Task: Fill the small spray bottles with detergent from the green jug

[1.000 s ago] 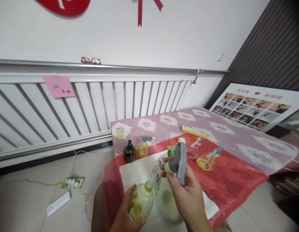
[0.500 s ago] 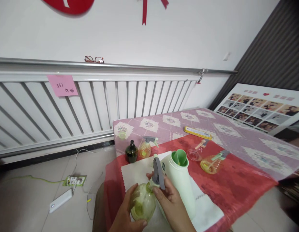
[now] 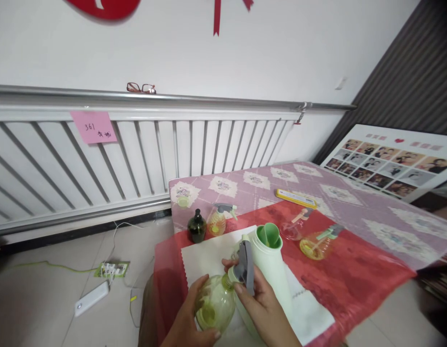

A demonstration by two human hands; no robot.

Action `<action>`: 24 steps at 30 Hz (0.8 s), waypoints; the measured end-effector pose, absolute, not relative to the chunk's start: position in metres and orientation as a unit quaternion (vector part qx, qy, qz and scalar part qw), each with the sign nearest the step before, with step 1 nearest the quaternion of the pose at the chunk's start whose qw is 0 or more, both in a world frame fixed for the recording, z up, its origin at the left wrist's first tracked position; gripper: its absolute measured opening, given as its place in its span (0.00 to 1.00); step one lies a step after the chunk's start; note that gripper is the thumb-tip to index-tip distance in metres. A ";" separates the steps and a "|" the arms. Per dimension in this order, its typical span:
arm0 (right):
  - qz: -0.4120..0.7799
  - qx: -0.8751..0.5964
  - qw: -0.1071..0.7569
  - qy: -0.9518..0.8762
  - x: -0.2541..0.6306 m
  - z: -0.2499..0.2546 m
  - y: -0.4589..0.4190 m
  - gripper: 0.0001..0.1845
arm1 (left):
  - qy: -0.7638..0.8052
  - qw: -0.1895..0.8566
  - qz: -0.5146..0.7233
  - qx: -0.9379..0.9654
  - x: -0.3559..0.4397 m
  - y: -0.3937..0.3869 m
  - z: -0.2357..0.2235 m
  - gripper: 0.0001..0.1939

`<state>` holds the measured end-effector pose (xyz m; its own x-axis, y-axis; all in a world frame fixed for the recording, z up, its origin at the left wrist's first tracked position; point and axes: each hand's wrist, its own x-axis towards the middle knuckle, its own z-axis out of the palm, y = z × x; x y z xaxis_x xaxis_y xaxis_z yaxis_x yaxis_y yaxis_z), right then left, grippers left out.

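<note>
A yellow-green clear spray bottle is tilted over the white cloth, a little liquid in it. My left hand is wrapped round its round body. The fingers of my right hand close round the collar of its spray head, which has a grey trigger and pale nozzle. The head sits at the bottle's neck; whether it is screwed tight I cannot tell. Just behind my right hand, a large pale-green bottle stands upright, a green scoop or funnel in its mouth.
Behind the cloth stand a dark green bottle and a clear spray bottle. On the red sheet at right are a pinkish spray bottle and a yellow one. A yellow case lies farther back, near a small pale lid.
My right hand and the spray head have shifted right, and the bottle leans more that way. My left hand keeps its hold on the body.
</note>
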<state>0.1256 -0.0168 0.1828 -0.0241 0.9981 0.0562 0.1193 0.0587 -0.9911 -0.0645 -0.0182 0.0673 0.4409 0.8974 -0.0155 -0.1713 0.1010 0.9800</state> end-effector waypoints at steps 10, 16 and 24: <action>0.440 -0.521 0.436 -0.587 0.126 0.188 -0.015 0.19 | 0.355 0.671 0.400 0.514 -0.069 -0.017 0.079 0.55; 0.442 -0.528 0.430 -0.584 0.123 0.191 -0.014 0.20 | 0.401 0.636 0.381 0.538 -0.075 -0.015 0.086 0.49; 0.340 -0.554 0.452 -0.611 0.132 0.201 -0.018 0.14 | 0.422 0.588 0.384 0.573 -0.080 -0.014 0.087 0.47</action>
<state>0.1315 -0.0176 0.2011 0.0226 0.9841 0.1760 0.3685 0.1555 -0.9165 -0.0797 -0.0142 0.0875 0.3491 0.9354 -0.0567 0.0328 0.0483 0.9983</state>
